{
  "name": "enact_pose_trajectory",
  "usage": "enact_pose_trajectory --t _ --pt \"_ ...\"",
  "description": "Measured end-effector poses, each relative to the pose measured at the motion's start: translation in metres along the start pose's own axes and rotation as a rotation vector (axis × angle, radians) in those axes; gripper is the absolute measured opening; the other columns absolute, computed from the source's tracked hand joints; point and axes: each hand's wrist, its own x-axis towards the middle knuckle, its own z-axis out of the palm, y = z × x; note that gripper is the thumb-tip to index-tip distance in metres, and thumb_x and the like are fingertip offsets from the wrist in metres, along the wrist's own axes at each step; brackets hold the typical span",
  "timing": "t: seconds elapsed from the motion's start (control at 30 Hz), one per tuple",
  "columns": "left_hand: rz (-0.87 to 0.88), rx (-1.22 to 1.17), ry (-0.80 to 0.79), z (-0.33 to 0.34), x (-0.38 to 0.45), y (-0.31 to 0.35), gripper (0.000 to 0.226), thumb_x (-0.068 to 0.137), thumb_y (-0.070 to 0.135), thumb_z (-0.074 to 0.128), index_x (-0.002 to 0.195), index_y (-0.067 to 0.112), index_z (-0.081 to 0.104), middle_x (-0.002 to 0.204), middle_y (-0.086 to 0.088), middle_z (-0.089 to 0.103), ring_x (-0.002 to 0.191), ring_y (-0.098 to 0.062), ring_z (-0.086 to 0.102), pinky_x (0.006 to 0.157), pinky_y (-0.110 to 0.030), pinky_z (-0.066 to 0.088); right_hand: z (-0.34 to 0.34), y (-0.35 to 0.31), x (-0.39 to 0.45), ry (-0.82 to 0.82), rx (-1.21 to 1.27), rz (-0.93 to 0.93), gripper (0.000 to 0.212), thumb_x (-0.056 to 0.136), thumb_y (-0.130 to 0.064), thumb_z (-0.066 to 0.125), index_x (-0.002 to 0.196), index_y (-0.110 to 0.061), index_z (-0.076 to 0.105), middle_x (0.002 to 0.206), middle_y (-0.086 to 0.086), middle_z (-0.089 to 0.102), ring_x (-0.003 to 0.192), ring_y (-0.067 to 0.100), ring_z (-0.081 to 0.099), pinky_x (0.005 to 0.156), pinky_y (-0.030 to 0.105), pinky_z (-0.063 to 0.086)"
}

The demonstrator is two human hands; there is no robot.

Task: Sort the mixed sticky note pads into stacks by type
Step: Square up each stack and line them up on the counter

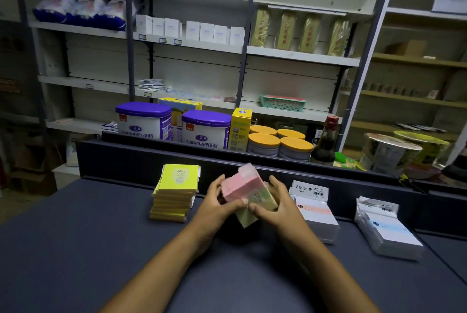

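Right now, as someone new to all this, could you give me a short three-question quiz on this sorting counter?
1. True or false: the stack of yellow sticky note pads lies to the right of both hands.
2. How many stacks of white packaged pads sit on the dark grey counter? A) one B) two C) four
3. Fill in: the left hand and right hand together hold a bundle of pads whose top pad is ____.

Key
1. False; it lies to the left.
2. B: the white stack with a pink stripe and the white stack with a blue stripe.
3. Pink.
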Motion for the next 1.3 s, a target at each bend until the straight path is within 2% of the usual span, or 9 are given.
enact_pose_trajectory --t 0.23,0.3,0.4,0.5,0.67,0.93,1.1,1.23,1.3 --pt "-0.002 -0.047 -0.114 -0.006 0.004 -0.003 0.094 0.056 0.031 0.088 0.136 0.032 0.038 0.134 -0.009 0.054 0.119 -0.022 0.061 0.090 -0.030 0.053 0.006 -0.001 -0.001 -0.015 0.326 0.068 0.072 0.075 0.008 0.075 0.139 -0.006 0.046 0.125 0.020 0.065 0.118 0.033 0.063 0.100 0.045 0.053" --pt "0.004 0.050 -0.104 -0.007 0.006 -0.003 0.091 0.052 0.033 0.085 0.131 0.033 0.038 0.131 -0.006 0.057 0.114 -0.016 0.062 0.085 -0.023 0.053 0.001 0.001 -0.001 -0.007 0.197 0.017 0.074 0.076 0.009 0.076 0.140 -0.011 0.044 0.126 0.013 0.064 0.116 0.023 0.064 0.098 0.041 0.055" --pt "-0.036 0.266 -0.097 -0.010 0.005 -0.002 0.097 0.046 0.037 0.074 0.133 0.025 0.034 0.132 -0.006 0.053 0.116 -0.014 0.059 0.088 -0.024 0.054 -0.001 0.007 -0.002 -0.067 0.001 -0.044 0.084 0.075 0.010 0.077 0.143 -0.020 0.038 0.126 -0.006 0.060 0.104 -0.005 0.065 0.081 0.015 0.054" --pt "-0.048 0.624 -0.060 -0.010 0.002 -0.005 0.097 0.052 0.042 0.073 0.137 0.019 0.034 0.133 -0.002 0.047 0.125 -0.017 0.047 0.106 -0.036 0.045 0.005 0.012 -0.005 -0.132 -0.083 -0.060 0.088 0.076 0.010 0.074 0.147 -0.018 0.030 0.130 -0.014 0.055 0.107 -0.012 0.061 0.087 0.011 0.049" --pt "0.011 0.844 -0.063 -0.009 0.000 -0.009 0.075 0.076 0.031 0.073 0.139 0.018 0.036 0.129 0.003 0.043 0.126 -0.015 0.036 0.109 -0.030 0.035 0.008 0.014 -0.008 -0.168 -0.124 -0.092 0.088 0.077 0.012 0.073 0.143 -0.025 0.029 0.134 -0.016 0.055 0.115 -0.014 0.056 0.091 0.006 0.043" --pt "-0.021 0.671 -0.089 -0.010 -0.006 0.001 0.079 0.069 0.025 0.068 0.140 0.012 0.037 0.135 -0.007 0.050 0.127 -0.021 0.048 0.109 -0.042 0.041 0.006 0.016 -0.005 -0.145 -0.105 -0.093 0.084 0.075 0.008 0.076 0.142 -0.022 0.036 0.129 -0.014 0.059 0.108 -0.013 0.060 0.086 0.006 0.045" --pt "0.001 0.615 -0.081 -0.009 -0.003 0.001 0.052 0.080 0.005 0.068 0.128 0.014 0.049 0.126 -0.006 0.060 0.114 -0.016 0.059 0.098 -0.029 0.049 0.005 0.019 -0.002 -0.135 -0.109 -0.084 0.082 0.076 0.008 0.075 0.144 -0.020 0.040 0.134 0.004 0.055 0.117 0.002 0.061 0.096 0.018 0.050" --pt "-0.003 0.395 -0.012 -0.011 0.003 0.003 0.041 0.084 0.003 0.068 0.124 0.005 0.060 0.112 -0.001 0.070 0.097 -0.008 0.066 0.083 -0.016 0.053 0.003 0.018 0.006 -0.057 -0.085 -0.036 0.049 0.082 -0.002 0.075 0.125 -0.019 0.060 0.119 0.006 0.069 0.108 0.014 0.069 0.093 0.027 0.055" --pt "-0.020 0.318 0.055 -0.010 0.004 0.002 0.040 0.084 0.019 0.074 0.121 0.006 0.064 0.109 0.000 0.072 0.099 -0.010 0.068 0.092 -0.025 0.054 0.003 0.016 0.009 0.040 -0.039 0.008 0.030 0.087 -0.014 0.073 0.117 -0.016 0.066 0.109 0.000 0.075 0.099 0.010 0.071 0.083 0.022 0.057"
